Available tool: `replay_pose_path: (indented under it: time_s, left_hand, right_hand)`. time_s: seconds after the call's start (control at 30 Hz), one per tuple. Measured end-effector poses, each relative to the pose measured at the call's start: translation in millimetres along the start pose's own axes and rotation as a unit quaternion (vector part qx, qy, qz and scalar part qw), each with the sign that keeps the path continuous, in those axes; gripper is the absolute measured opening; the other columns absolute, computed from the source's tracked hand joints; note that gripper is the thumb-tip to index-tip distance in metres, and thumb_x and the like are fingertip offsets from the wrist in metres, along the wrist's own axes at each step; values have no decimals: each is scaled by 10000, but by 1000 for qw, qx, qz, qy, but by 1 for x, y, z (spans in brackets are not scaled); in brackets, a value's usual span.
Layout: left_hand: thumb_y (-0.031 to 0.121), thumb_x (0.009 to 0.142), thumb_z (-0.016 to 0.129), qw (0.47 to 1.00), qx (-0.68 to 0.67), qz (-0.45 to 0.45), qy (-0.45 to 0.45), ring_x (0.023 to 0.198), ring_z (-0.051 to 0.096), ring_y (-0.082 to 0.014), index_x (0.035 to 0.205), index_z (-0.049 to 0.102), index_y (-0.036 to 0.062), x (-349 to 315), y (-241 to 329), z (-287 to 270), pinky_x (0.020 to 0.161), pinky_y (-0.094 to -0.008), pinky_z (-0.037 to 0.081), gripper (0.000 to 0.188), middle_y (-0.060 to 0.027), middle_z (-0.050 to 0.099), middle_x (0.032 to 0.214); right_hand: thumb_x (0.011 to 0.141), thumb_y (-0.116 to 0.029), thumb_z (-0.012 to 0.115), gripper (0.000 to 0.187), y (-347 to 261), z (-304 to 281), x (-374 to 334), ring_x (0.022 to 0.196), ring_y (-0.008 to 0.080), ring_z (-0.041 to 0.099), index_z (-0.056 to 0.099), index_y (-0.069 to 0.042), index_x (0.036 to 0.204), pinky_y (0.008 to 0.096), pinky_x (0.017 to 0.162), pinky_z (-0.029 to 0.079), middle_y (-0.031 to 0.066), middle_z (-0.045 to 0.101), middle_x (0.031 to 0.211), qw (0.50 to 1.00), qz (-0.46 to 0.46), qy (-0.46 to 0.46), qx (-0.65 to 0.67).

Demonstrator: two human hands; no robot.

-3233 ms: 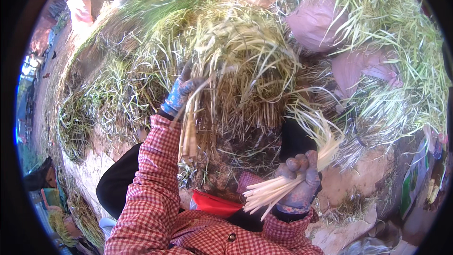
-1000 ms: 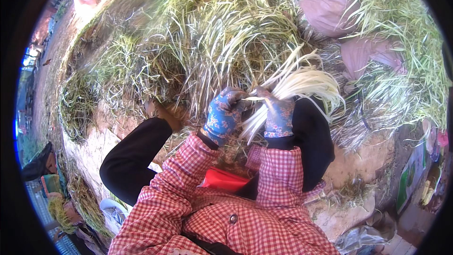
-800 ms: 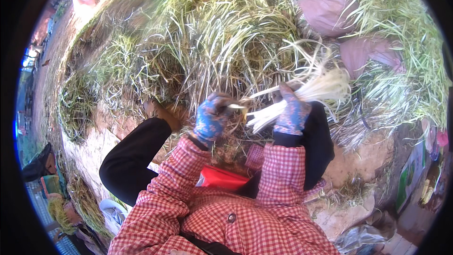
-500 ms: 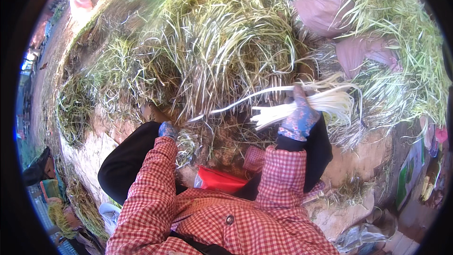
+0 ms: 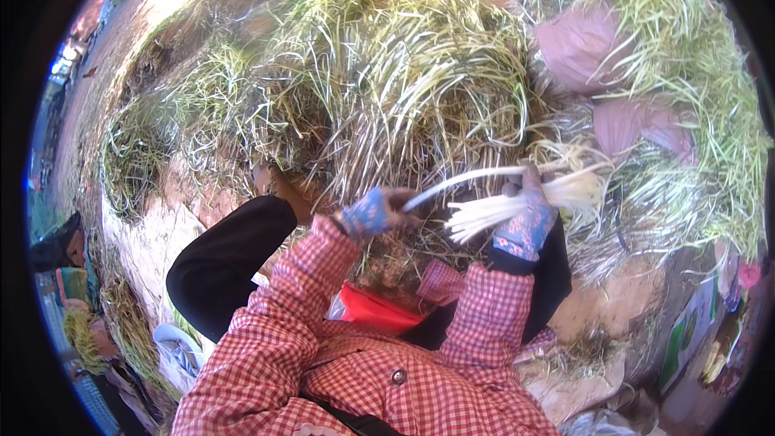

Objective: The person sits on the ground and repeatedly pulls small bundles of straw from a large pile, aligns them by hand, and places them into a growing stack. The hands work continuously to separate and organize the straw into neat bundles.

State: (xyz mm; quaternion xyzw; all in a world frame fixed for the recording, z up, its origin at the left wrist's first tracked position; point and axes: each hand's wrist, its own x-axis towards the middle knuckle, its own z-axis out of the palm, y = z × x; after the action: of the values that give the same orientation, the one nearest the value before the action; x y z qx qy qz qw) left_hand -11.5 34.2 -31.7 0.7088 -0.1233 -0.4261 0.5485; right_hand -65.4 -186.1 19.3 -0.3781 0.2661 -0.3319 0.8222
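Brown ground w/ lg heap of stalks, pale sheeting on L, straw scraps lwr R

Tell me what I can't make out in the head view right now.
In the head view:
- Middle of the white stalk bundle: hidden by the right hand.
- Left hand: blur leaves unclear whether it pinches the single stalk.
- Red item: partly covered by the checked jacket.
- Clear plastic: cut off by the lower edge.

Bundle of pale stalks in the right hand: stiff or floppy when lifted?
The bundle of pale stalks is probably stiffish at its straight ends, but likely floppy where it splays beyond the right hand. It seems light, the stalks being slim.
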Motion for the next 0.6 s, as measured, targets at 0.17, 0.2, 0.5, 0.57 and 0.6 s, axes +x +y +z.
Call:
replay_pose_path:
  time_s: [0.17, 0.2, 0.5, 0.57, 0.6]
  left_hand:
    - [266, 811, 695, 833, -490, 217, 141, 615, 532, -126, 914, 638, 77, -4, -12, 25, 627, -319, 487, 222, -19, 590, 706]
    - [255, 824, 684, 846, -459, 193, 190, 597, 516, -121, 919, 639, 76, 1, -4, 28, 580, -309, 465, 208, -16, 594, 701]
    - [124, 840, 647, 945, -131, 229, 191, 792, 610, -202, 950, 666, 53, 27, -2, 28, 753, -300, 517, 132, -75, 626, 871]
    - [145, 850, 647, 940, -125, 109, 299, 802, 612, -171, 930, 665, 23, 35, -21, -11, 748, -292, 514, 147, -90, 650, 892]
    - [159, 849, 659, 910, -157, 31, 384, 788, 604, -142, 900, 669, 2, 44, -28, -29, 736, -286, 508, 165, -92, 656, 892]
  right_hand:
    - [789, -13, 672, 319, 23, 6, -8, 722, 185, 640, 499, -44, 1055, 248, 496, 507, 124, 640, 873, 992, 70, -101, 4]
    - [782, -32, 684, 379, 33, 9, -8, 729, 200, 643, 491, -26, 1108, 256, 496, 514, 130, 638, 906, 985, 94, -145, 14]
    - [821, -37, 632, 372, 74, 10, 0, 873, 265, 633, 487, -23, 1163, 336, 699, 564, 247, 585, 1107, 975, 119, -161, -93]
    - [843, -86, 613, 307, 62, 14, -3, 828, 255, 638, 523, -69, 1136, 323, 642, 571, 232, 593, 1092, 965, 183, -185, -21]
    - [856, -117, 600, 258, 52, 16, -3, 793, 243, 640, 546, -103, 1107, 311, 603, 573, 211, 607, 1067, 960, 179, -188, 101]
